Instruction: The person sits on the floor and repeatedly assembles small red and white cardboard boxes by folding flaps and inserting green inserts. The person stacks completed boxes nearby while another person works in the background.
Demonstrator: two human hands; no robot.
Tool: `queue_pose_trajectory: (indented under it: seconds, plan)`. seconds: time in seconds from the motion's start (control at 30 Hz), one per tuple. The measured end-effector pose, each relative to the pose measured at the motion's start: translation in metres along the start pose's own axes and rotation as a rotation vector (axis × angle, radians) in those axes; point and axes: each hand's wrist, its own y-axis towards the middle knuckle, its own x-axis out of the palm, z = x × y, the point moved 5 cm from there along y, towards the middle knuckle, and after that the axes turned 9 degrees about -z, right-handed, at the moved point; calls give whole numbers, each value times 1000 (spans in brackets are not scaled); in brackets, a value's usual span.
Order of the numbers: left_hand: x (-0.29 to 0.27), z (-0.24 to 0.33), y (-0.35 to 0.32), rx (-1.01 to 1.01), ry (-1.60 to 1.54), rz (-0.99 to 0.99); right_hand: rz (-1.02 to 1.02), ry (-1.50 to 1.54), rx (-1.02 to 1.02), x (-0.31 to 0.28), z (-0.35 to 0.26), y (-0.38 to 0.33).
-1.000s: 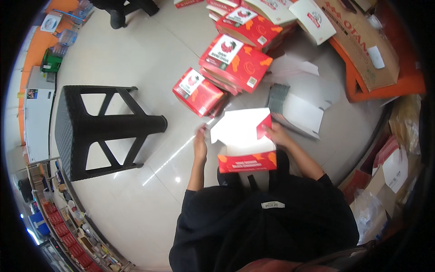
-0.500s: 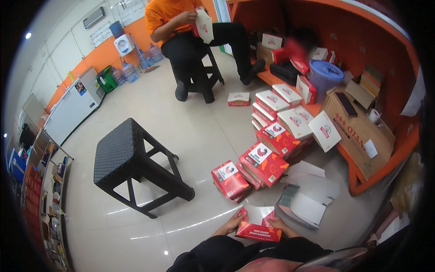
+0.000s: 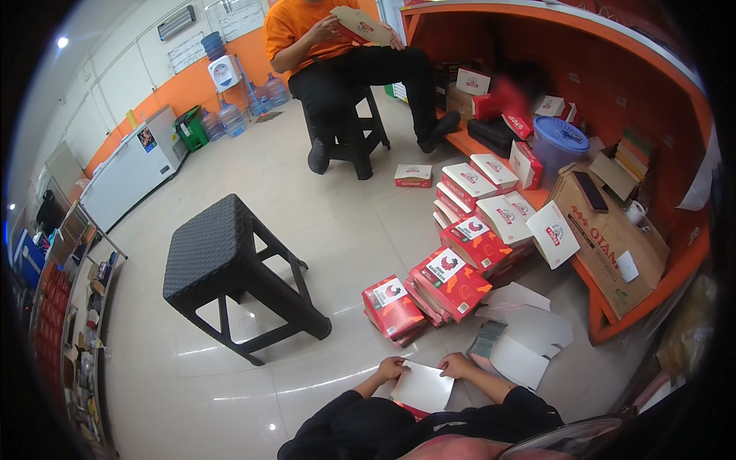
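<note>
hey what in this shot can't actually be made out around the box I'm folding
- Head view: most of the red and white box is hidden; only its white panel shows.
- Fingers of the left hand and right hand curl behind that panel.
- Red object on the shelf: blurred.
- Co-worker's head: cut off by the top edge.

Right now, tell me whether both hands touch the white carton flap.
Touching. The head view shows the left hand and right hand gripping the white carton flap's top corners.

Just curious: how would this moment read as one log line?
left hand: holding box flap | right hand: holding same flap | nearby: red boxes
</note>
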Motion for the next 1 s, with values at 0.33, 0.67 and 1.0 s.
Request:
queue_pose_trajectory:
  seconds: [0.33, 0.67, 1.0]
  plan:
    - [26, 71, 4, 344, 1220, -128, 214, -595, -181, -4, -40, -20]
    - [50, 45, -50, 223, 1184, 60, 181, -448, -124, -4, -34, -64]
    - [9, 88, -78, -29, 581, 17, 269, -293, 491, -17, 8, -89]
